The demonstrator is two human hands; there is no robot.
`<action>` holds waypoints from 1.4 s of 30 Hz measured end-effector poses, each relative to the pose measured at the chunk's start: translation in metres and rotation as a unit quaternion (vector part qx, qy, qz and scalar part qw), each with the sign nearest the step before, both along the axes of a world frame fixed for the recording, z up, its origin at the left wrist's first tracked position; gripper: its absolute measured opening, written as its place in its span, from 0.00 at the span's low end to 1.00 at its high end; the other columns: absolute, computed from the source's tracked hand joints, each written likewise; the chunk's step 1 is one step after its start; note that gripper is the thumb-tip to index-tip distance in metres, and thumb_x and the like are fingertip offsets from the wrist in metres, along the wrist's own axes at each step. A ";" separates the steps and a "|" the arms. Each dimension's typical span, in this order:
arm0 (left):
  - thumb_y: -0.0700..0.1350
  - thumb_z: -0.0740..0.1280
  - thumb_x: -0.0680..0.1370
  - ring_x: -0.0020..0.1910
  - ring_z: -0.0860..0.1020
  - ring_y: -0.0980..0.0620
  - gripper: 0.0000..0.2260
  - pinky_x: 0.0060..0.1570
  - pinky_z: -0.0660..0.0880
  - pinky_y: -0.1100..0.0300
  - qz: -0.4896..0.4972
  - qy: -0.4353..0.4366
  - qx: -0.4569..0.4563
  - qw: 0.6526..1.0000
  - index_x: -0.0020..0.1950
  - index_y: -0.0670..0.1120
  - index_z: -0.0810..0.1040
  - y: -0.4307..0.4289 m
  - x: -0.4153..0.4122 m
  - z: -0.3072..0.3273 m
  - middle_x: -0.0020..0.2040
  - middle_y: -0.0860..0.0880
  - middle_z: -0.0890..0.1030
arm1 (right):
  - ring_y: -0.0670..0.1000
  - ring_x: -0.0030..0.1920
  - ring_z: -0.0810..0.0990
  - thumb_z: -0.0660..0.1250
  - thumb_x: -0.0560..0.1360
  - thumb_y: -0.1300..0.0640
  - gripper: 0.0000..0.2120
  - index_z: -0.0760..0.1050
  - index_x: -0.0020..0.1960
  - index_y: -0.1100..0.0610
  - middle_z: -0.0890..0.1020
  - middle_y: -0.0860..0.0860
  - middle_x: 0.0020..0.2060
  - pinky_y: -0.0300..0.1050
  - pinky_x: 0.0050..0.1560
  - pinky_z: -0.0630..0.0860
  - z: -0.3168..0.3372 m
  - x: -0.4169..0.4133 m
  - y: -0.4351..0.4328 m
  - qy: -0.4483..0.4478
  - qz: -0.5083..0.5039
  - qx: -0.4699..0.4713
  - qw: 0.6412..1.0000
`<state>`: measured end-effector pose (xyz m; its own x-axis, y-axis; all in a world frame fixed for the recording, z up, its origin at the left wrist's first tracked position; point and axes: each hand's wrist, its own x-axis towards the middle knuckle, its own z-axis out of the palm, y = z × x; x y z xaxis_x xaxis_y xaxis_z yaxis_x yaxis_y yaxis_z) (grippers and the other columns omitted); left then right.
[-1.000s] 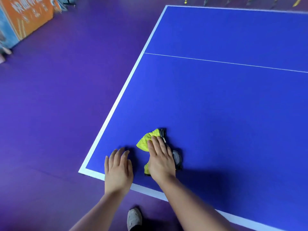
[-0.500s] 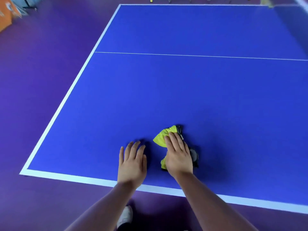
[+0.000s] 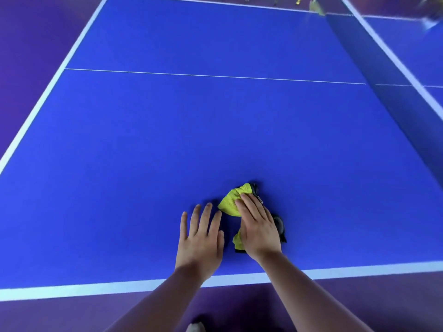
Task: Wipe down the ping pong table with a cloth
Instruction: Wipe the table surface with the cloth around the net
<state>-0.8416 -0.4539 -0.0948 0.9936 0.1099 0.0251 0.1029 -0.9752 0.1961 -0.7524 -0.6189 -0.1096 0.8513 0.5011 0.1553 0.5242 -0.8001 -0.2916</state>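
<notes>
A crumpled yellow cloth (image 3: 231, 202) with dark grey trim lies on the blue ping pong table (image 3: 167, 140), near its front white edge line. My right hand (image 3: 260, 230) presses flat on the cloth with straight fingers and covers most of it. My left hand (image 3: 201, 238) rests flat on the bare table just left of the cloth, fingers spread and holding nothing.
The net (image 3: 388, 75) runs along the right side, with the other half of the table beyond it. A thin white centre line (image 3: 215, 76) crosses the surface. Purple floor (image 3: 31, 44) lies left and in front. A shoe tip (image 3: 195, 328) shows below.
Both hands and the cloth have slid to the right along the front edge, away from the table's left corner. The net has come into view at the right.
</notes>
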 end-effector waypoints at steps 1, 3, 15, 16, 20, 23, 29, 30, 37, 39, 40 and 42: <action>0.51 0.52 0.82 0.77 0.62 0.39 0.23 0.75 0.56 0.36 0.003 0.003 0.003 1.000 0.75 0.46 0.71 -0.001 -0.001 -0.001 0.77 0.44 0.68 | 0.52 0.78 0.62 0.57 0.78 0.61 0.25 0.69 0.75 0.56 0.67 0.49 0.76 0.53 0.73 0.66 0.000 0.001 -0.001 0.000 0.004 0.003 1.000; 0.51 0.52 0.82 0.77 0.62 0.39 0.23 0.76 0.55 0.36 0.014 0.010 0.008 1.000 0.75 0.46 0.71 -0.001 -0.005 -0.003 0.77 0.45 0.67 | 0.52 0.78 0.62 0.57 0.79 0.62 0.24 0.70 0.75 0.56 0.67 0.49 0.76 0.52 0.74 0.65 -0.001 0.002 -0.004 -0.005 0.014 0.011 1.000; 0.51 0.51 0.82 0.76 0.63 0.41 0.23 0.76 0.55 0.38 0.021 0.003 0.012 1.000 0.74 0.45 0.71 -0.126 0.031 -0.005 0.76 0.45 0.68 | 0.51 0.78 0.62 0.50 0.81 0.59 0.24 0.68 0.75 0.53 0.67 0.48 0.76 0.53 0.73 0.66 -0.005 0.053 -0.160 0.011 0.005 0.012 1.000; 0.50 0.51 0.82 0.76 0.63 0.41 0.23 0.76 0.55 0.38 0.017 -0.003 0.007 1.000 0.74 0.45 0.71 -0.147 0.037 -0.004 0.76 0.45 0.69 | 0.51 0.78 0.61 0.50 0.81 0.59 0.24 0.68 0.75 0.53 0.66 0.48 0.76 0.53 0.73 0.66 -0.005 0.060 -0.179 0.009 0.007 0.010 1.000; 0.50 0.52 0.82 0.76 0.64 0.41 0.23 0.75 0.57 0.37 -0.018 -0.025 -0.005 0.999 0.73 0.44 0.73 -0.234 0.062 -0.007 0.75 0.45 0.70 | 0.50 0.78 0.61 0.50 0.81 0.58 0.24 0.68 0.76 0.52 0.66 0.47 0.77 0.53 0.73 0.66 -0.005 0.086 -0.259 0.014 -0.006 0.000 1.000; 0.50 0.53 0.82 0.76 0.65 0.41 0.22 0.75 0.59 0.36 -0.039 -0.027 -0.013 0.999 0.73 0.44 0.74 -0.301 0.083 -0.009 0.75 0.45 0.70 | 0.50 0.78 0.61 0.51 0.81 0.59 0.24 0.68 0.76 0.52 0.66 0.47 0.77 0.54 0.72 0.67 -0.007 0.103 -0.323 0.013 -0.015 0.000 1.000; 0.50 0.54 0.83 0.77 0.65 0.41 0.22 0.74 0.59 0.36 -0.078 -0.037 -0.023 0.996 0.73 0.45 0.74 -0.407 0.121 -0.011 0.76 0.46 0.70 | 0.51 0.77 0.63 0.53 0.80 0.60 0.24 0.69 0.75 0.53 0.67 0.47 0.76 0.53 0.71 0.68 -0.005 0.129 -0.431 0.005 -0.042 0.006 0.999; 0.50 0.54 0.83 0.77 0.65 0.42 0.22 0.74 0.59 0.36 -0.082 -0.034 -0.022 0.996 0.73 0.45 0.74 -0.420 0.124 -0.011 0.76 0.46 0.70 | 0.51 0.77 0.63 0.53 0.80 0.60 0.24 0.69 0.75 0.54 0.68 0.48 0.76 0.53 0.71 0.68 -0.005 0.131 -0.447 0.007 -0.048 0.006 0.999; 0.51 0.55 0.82 0.76 0.66 0.42 0.21 0.74 0.60 0.35 -0.122 -0.019 -0.002 0.992 0.72 0.45 0.75 -0.486 0.135 -0.013 0.75 0.46 0.71 | 0.54 0.76 0.64 0.52 0.79 0.58 0.24 0.69 0.74 0.54 0.69 0.50 0.75 0.56 0.71 0.68 -0.005 0.142 -0.533 0.013 -0.158 0.001 0.987; 0.51 0.56 0.82 0.76 0.67 0.43 0.21 0.73 0.61 0.35 -0.128 -0.019 -0.001 0.992 0.71 0.46 0.76 -0.499 0.136 -0.014 0.74 0.46 0.72 | 0.54 0.76 0.64 0.52 0.79 0.58 0.24 0.70 0.73 0.55 0.69 0.51 0.74 0.56 0.72 0.68 -0.005 0.143 -0.542 0.016 -0.187 -0.007 0.982; 0.51 0.56 0.82 0.76 0.67 0.43 0.21 0.73 0.61 0.35 -0.132 -0.020 -0.002 0.991 0.71 0.46 0.76 -0.505 0.135 -0.014 0.74 0.47 0.72 | 0.55 0.76 0.65 0.52 0.78 0.58 0.24 0.70 0.73 0.56 0.70 0.51 0.74 0.56 0.72 0.68 -0.005 0.142 -0.543 0.017 -0.193 -0.011 0.981; 0.51 0.56 0.82 0.76 0.67 0.43 0.22 0.73 0.62 0.36 -0.142 -0.022 -0.005 0.990 0.72 0.46 0.75 -0.515 0.132 -0.014 0.74 0.47 0.72 | 0.55 0.76 0.65 0.50 0.78 0.57 0.25 0.70 0.73 0.56 0.70 0.51 0.74 0.55 0.71 0.69 -0.005 0.140 -0.541 0.028 -0.208 -0.014 0.978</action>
